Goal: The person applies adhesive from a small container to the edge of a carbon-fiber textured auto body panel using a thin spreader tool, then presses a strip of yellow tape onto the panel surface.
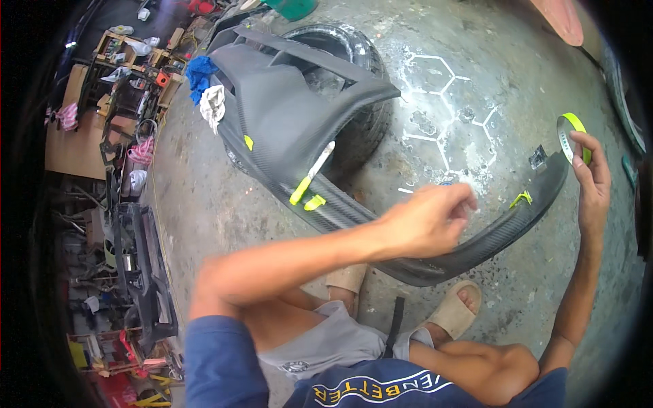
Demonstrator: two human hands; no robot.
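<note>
A long black car body panel with a carbon-fibre weave, like a bumper (272, 88), curves in front of me, its far part over a tyre (371, 129). My right hand (590, 166) grips a roll of yellow-green tape (575, 122) beside the panel's right tip. Over the panel's near curve, my left hand (432, 221) is closed, its fingers curled; whatever is in them is hidden. Strips of yellow-green tape (521, 198) stick to the panel at several spots. A slim white stick-like thing with a yellow-green end (314, 171) lies on its left part.
A blue cloth (200, 76) and a white cloth (213, 107) hang at the panel's left edge. Wooden racks with clutter (129, 58) and dark car parts (143, 265) line the left side. A green bucket (291, 7) stands at the back. White hexagon lines mark the concrete floor (435, 81).
</note>
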